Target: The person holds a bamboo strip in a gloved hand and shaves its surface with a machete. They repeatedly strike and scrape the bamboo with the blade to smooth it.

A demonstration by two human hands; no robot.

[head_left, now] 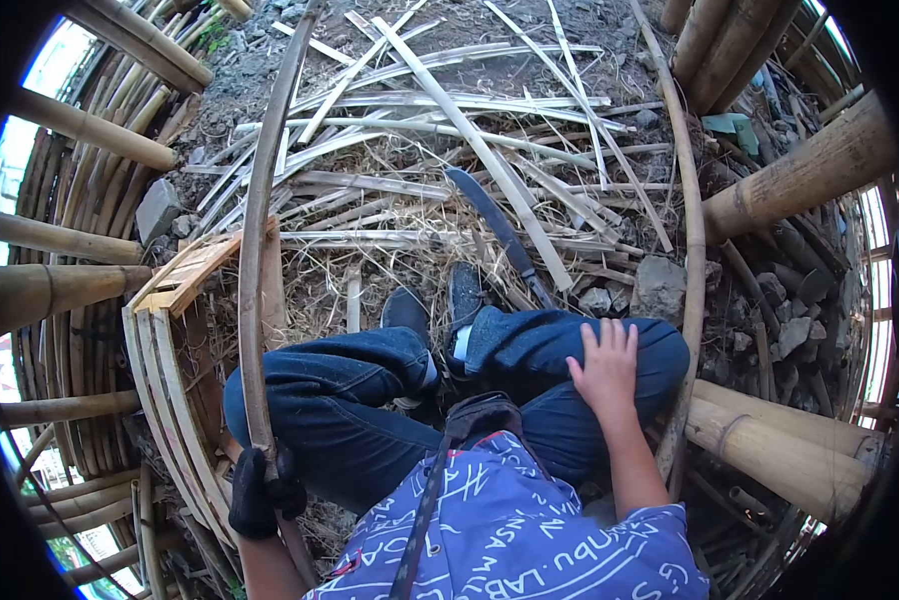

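Observation:
My left hand [262, 490], in a black glove, is closed round the lower part of a long split bamboo strip [260, 240]. The strip runs up past my left knee to the top of the view. My bare right hand [608, 368] lies flat on my right knee, fingers spread, holding nothing. In front of my shoes, a machete [495, 222] with a dark blade lies on the ground, its handle pointing toward my right knee. Many thin pale bamboo slats [470, 130] lie crossed over one another beyond it.
A slatted wooden crate [175, 285] stands by my left leg. Another long bamboo strip [692, 240] lies along my right side. Thick bamboo poles [805, 165] flank both sides. Rocks [660, 285] lie at the right, and a grey block [158, 210] at the left.

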